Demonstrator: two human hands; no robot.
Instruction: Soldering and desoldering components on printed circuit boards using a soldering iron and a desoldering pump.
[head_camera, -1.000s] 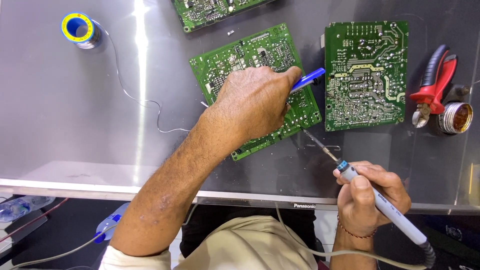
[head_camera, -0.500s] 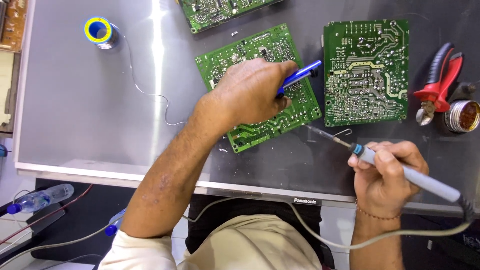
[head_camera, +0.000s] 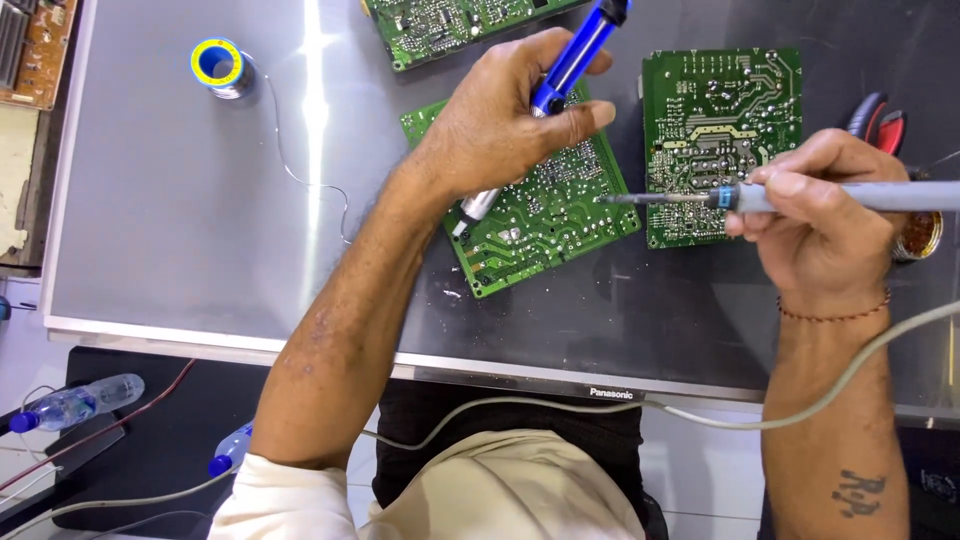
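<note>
Currently: left hand (head_camera: 500, 120) clenched round blue desoldering pump (head_camera: 560, 75), nozzle down on tilted green circuit board (head_camera: 540, 215) mid-bench; right hand (head_camera: 815, 215) gripping grey soldering iron (head_camera: 800, 197), tip at board's right edge. Best kept: iron steady on one joint, pump nozzle close beside, board flat. Exact joint too small to resolve; pump's top and iron's rear cut off by frame; red-handled pliers (head_camera: 880, 120) mostly hidden behind right hand.

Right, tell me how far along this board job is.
Done: cannot tell which joints are finished. In hand: left hand holds the blue desoldering pump on the middle green circuit board; right hand brings the grey soldering iron tip there. Left: the right green board lies untouched.
</note>
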